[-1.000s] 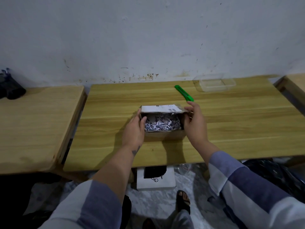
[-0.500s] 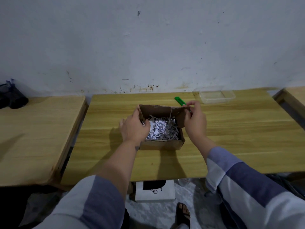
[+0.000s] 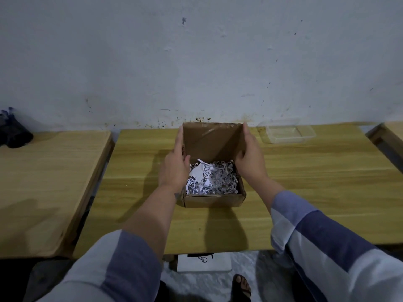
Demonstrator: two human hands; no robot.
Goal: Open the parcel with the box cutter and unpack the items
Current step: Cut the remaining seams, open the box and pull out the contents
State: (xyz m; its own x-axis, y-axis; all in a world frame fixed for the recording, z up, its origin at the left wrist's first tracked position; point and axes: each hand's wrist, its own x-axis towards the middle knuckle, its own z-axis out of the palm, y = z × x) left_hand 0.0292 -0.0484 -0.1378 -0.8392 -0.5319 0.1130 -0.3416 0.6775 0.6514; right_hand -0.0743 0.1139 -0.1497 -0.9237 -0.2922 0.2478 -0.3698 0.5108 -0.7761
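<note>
Head view looks down on a brown cardboard parcel (image 3: 212, 198) sitting open near the middle of a wooden tabletop (image 3: 316, 188). Its rear flap (image 3: 212, 142) stands upright, the bare inner side facing the camera. The left hand (image 3: 175, 168) presses flat against the flap's left edge, fingers extended upward, thumb reaching in over the box opening; the right hand (image 3: 250, 159) does the same on the right edge, so each grip is spread open and braced against cardboard rather than closed around it. Inside the parcel lies a heap of shredded white paper (image 3: 210, 180) with dark print. A clear plastic tray (image 3: 285, 134) rests on the tabletop by the wall, to the right of the parcel and apart from it. No box cutter can be made out.
</note>
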